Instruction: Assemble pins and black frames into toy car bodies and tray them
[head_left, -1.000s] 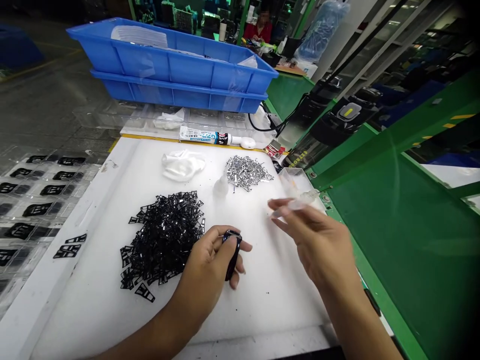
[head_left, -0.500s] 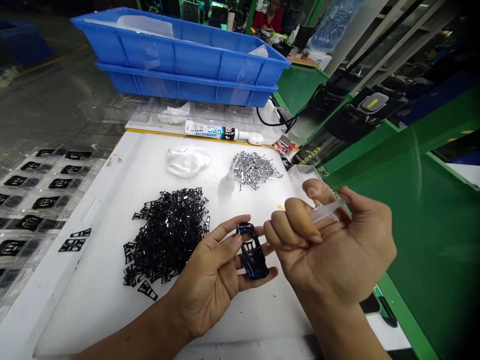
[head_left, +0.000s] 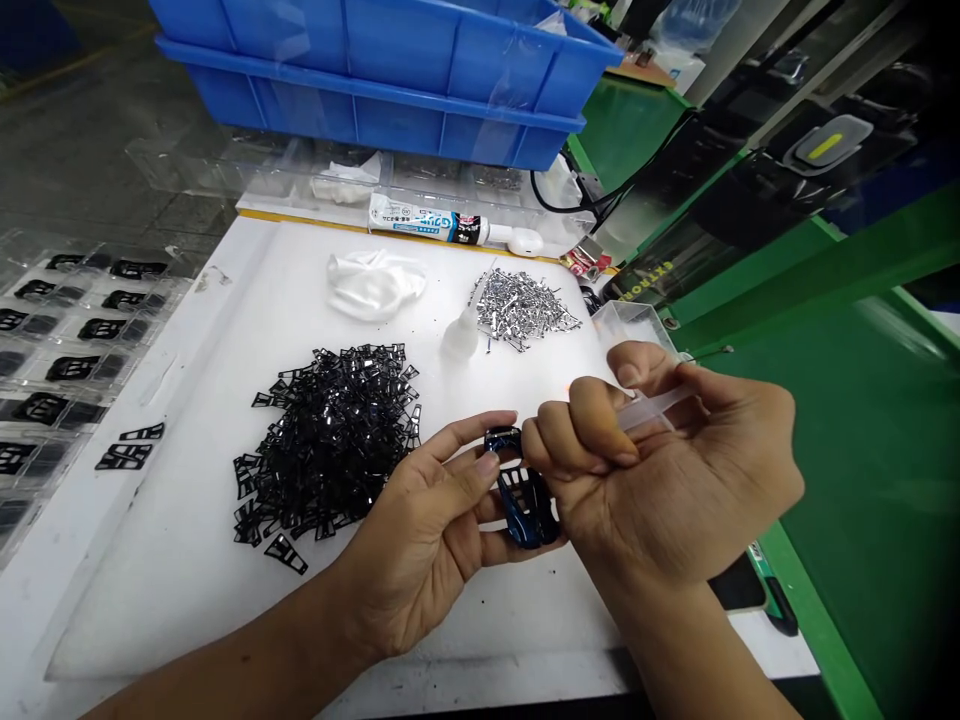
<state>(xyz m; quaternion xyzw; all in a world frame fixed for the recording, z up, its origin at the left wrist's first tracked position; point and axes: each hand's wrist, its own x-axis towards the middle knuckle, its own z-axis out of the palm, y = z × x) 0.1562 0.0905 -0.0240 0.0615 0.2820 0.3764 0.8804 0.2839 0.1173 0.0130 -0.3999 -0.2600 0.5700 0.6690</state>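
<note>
My left hand [head_left: 431, 540] is closed around a dark blue, glossy toy car body shell [head_left: 527, 515] with open windows, its thumb and fingers along the edges. My right hand [head_left: 675, 490] is curled, palm up, around a translucent plastic stick [head_left: 656, 407]. Its fingers reach the shell's right side and cover part of it; the stick's far end is hidden. Left of my hands lies a heap of black plastic window frames [head_left: 330, 450]. Beyond them a white dropper bottle [head_left: 460, 338] stands beside a pile of small silver parts [head_left: 525, 308].
A white cloth [head_left: 375, 285] lies behind the black heap, and a glue tube [head_left: 427, 220] near the mat's back edge. Stacked blue bins [head_left: 375, 75] rise behind. Clear trays [head_left: 75, 368] with black parts flank the left side; a clear box [head_left: 634, 325] stands at right.
The view has tilted down and shifted. My right fingers have come closer against the car shell, covering more of its right side. Both hands keep their holds.
</note>
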